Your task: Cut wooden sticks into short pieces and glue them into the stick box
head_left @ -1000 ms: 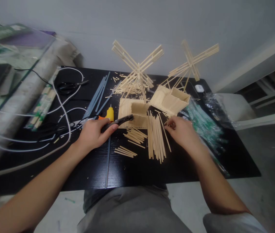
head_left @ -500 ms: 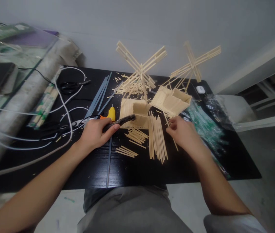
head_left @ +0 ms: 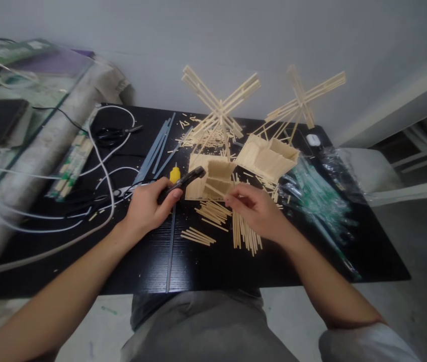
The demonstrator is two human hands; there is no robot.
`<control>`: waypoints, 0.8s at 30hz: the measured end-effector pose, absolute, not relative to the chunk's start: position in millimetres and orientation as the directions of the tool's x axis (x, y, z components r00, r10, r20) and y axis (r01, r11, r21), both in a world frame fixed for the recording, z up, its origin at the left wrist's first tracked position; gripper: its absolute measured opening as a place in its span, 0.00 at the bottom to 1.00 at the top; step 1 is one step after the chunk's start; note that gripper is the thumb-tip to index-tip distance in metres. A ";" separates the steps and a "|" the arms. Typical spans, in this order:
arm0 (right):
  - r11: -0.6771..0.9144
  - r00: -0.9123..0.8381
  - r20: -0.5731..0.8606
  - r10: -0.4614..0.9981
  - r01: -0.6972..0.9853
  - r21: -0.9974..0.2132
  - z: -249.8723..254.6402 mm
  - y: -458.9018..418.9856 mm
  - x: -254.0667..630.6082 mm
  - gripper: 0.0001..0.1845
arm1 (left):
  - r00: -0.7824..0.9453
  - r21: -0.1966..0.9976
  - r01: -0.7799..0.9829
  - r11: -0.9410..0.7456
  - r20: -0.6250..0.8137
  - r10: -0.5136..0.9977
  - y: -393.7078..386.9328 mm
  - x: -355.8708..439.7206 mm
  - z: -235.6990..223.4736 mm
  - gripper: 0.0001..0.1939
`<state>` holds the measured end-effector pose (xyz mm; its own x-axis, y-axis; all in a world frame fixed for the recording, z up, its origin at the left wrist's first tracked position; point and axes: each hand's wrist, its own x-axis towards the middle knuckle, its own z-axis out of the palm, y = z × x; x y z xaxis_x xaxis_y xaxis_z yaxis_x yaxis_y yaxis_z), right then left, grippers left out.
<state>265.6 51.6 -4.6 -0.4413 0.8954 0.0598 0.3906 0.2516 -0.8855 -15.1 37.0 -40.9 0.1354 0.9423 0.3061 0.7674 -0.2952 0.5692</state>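
My left hand (head_left: 147, 203) is closed around a black plier-like tool (head_left: 190, 178), whose head points right and up over the front wooden model. Its jaws are too blurred to make out. Between the fingertips of my right hand (head_left: 253, 208) is a thin wooden stick (head_left: 215, 189), its free end reaching left toward the tool. Below the hands lie a pile of long sticks (head_left: 251, 236) and some shorter cut sticks (head_left: 213, 213). The front windmill model (head_left: 197, 176), built of sticks with crossed blades, stands just behind. A yellow-capped glue bottle (head_left: 174, 174) is beyond my left hand.
A second stick windmill (head_left: 268, 156) stands at the back right, beside green-and-clear plastic wrapping (head_left: 315, 193). Blue-grey strips (head_left: 156, 146), scissors (head_left: 115, 134) and a looping white cable (head_left: 102, 161) occupy the left. Stick offcuts (head_left: 213, 137) are scattered at the back.
My right hand has moved left from the right of the long sticks, bringing a stick in front of the front model. The tool in my left hand has tilted up slightly.
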 end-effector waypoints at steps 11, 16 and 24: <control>0.165 -0.473 0.069 0.878 0.164 -0.973 -19.9 40.9 245.2 0.15 | 0.172 0.507 0.799 -0.323 0.323 0.931 31.8 -10.5 -44.1 0.27; 0.120 -0.494 0.045 0.868 0.122 -0.985 -25.8 41.3 246.0 0.15 | 0.196 0.516 0.787 -0.338 0.309 0.930 28.4 -7.4 -43.3 0.29; -0.116 -0.430 -0.044 0.902 -0.142 -0.983 -19.1 38.2 231.8 0.14 | 0.281 0.510 0.758 -0.405 0.306 0.910 26.6 -4.7 -49.2 0.26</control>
